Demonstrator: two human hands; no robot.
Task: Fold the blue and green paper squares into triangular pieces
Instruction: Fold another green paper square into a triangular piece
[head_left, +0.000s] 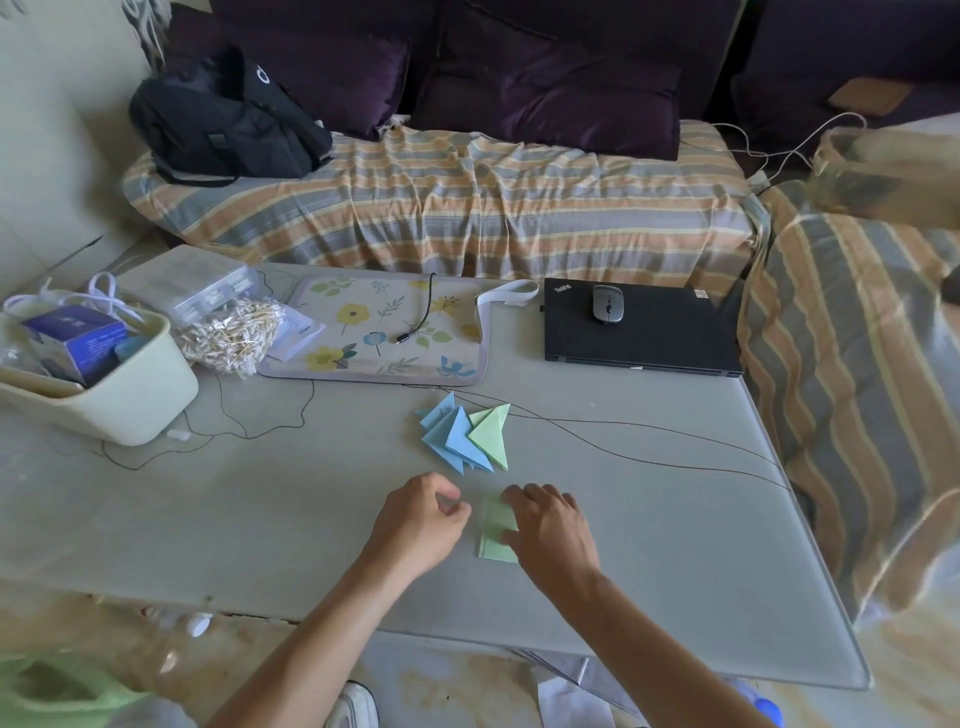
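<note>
My right hand (553, 525) lies flat on the green paper (497, 530), fingers spread loosely and pressing it against the tabletop (260, 519) near the front edge; the paper shows from under my fingers on the left side, with a crease running along its length. My left hand (423, 525) rests just beside the paper's left edge, fingers curled in with the thumb against them — it holds nothing that I can see, though its fingertips are close to the paper and I cannot tell whether they touch it. Just beyond my hands sits the pile of folded pieces: blue triangles (449, 434) overlapping each other, and green triangles (492, 431) leaning against their right side, touching them. A thin black cable (623, 441) runs across the tabletop behind the pile. Farther back lie a floral mat (379, 332) with a short black cord on it, and to its right a closed black laptop (639, 332) with a grey mouse (607, 304) on top. At the left stands a pale bin (130, 400) holding a blue box (72, 338), with a bag of cotton swabs (234, 332) beside it. Behind the tabletop is a sofa under a striped cover (467, 208), and a black bag (223, 124) sits on it at the left.
</note>
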